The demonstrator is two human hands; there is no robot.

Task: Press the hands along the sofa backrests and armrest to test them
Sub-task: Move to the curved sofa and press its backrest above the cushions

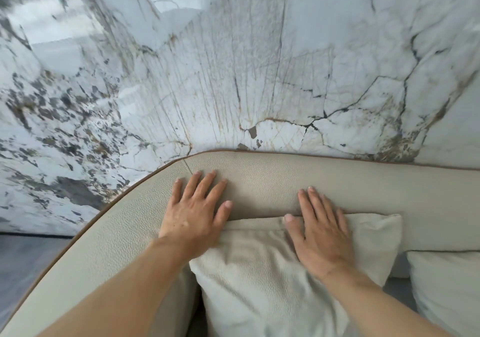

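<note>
The beige leather sofa backrest [272, 178] curves across the middle of the view, edged with brown piping, and bends down to the left. My left hand [197, 206] lies flat on it near the curved corner, fingers spread. My right hand [320, 227] lies flat too, its fingers on the backrest and its palm on the top edge of a cream cushion [259, 271] leaning against the backrest. Neither hand holds anything.
A white marble wall [233, 63] with dark veins rises right behind the backrest. A second cream cushion [449, 284] sits at the lower right. Grey floor [23, 264] shows at the lower left, outside the sofa's curve.
</note>
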